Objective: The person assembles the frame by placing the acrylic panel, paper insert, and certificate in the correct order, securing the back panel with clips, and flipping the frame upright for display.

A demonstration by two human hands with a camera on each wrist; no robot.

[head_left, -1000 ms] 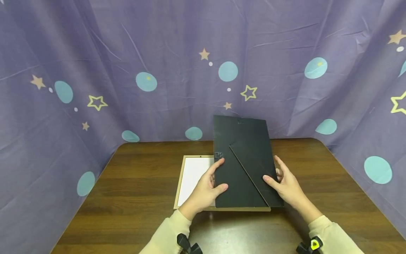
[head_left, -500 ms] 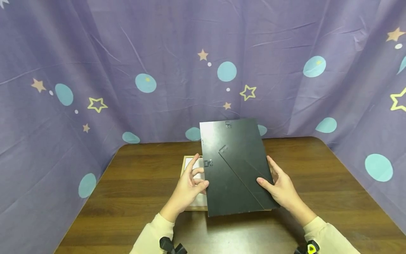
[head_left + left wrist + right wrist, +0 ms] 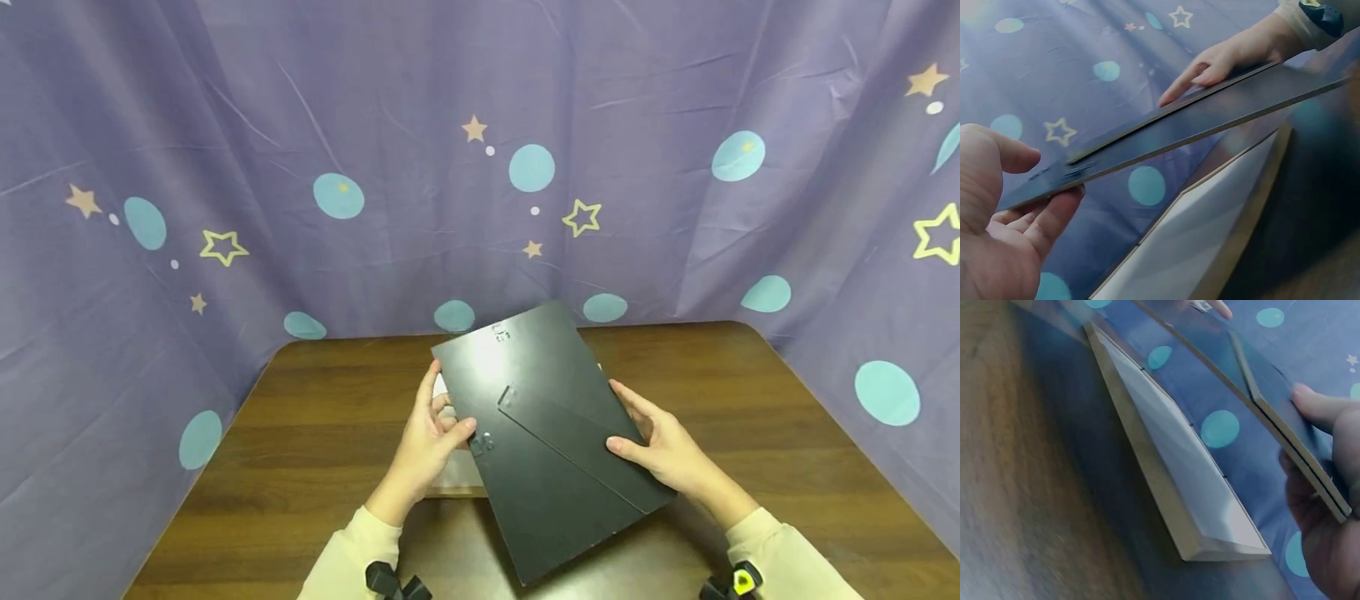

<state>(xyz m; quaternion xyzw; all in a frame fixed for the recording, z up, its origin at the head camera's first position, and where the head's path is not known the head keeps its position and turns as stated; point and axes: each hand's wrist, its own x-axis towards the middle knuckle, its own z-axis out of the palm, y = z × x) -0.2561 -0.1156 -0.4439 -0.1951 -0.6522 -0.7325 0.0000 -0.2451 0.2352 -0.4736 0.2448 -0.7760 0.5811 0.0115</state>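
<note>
A black picture-frame backing board (image 3: pixel 540 467) with a fold-out stand flap and small metal hangers is held tilted above the table. My left hand (image 3: pixel 420 450) holds its left edge, with fingers underneath and the thumb over the top face. My right hand (image 3: pixel 667 450) grips the opposite edge, thumb on the flap side and fingers below, as the right wrist view also shows. Under the board lies a light wood picture frame (image 3: pixel 1147 456) with a white sheet (image 3: pixel 1179 450) inside it. In the head view the board covers most of the frame.
The frame lies on a brown wooden table (image 3: pixel 315 433). Behind and at both sides hangs a purple curtain (image 3: pixel 405 125) with stars and blue spots.
The board has moved left and toward me, and has turned counterclockwise. My left hand has shifted left, its fingers now under the board's edge; my right hand keeps its grip.
</note>
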